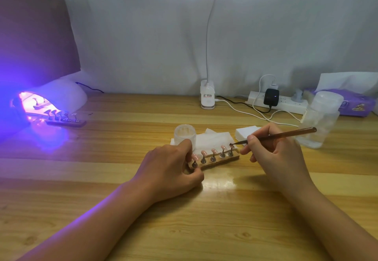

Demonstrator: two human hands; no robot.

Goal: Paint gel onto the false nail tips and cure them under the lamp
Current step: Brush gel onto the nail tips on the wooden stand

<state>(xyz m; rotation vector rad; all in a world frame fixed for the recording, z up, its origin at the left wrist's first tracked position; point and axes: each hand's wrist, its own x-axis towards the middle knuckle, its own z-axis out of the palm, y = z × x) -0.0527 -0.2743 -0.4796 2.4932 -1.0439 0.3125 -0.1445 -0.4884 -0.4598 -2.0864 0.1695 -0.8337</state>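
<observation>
A wooden holder (222, 161) with several pink nail tips (214, 151) on metal stands lies at the table's middle. My left hand (173, 168) grips its left end between thumb and fingers. My right hand (274, 154) pinches a brown brush (282, 135), and the brush tip touches the rightmost nail tip (231, 146). A small gel jar (185, 133) stands just behind my left hand. At the far left a white curing lamp (61, 97) glows purple, with a second holder of nail tips (65, 120) at its mouth.
White wipes (216, 138) lie under and behind the holder, and a white pad (245, 133) sits to their right. A clear plastic bottle (321, 117), a power strip (282, 101), a tissue pack (347, 101) and a desk lamp base (207, 95) line the back.
</observation>
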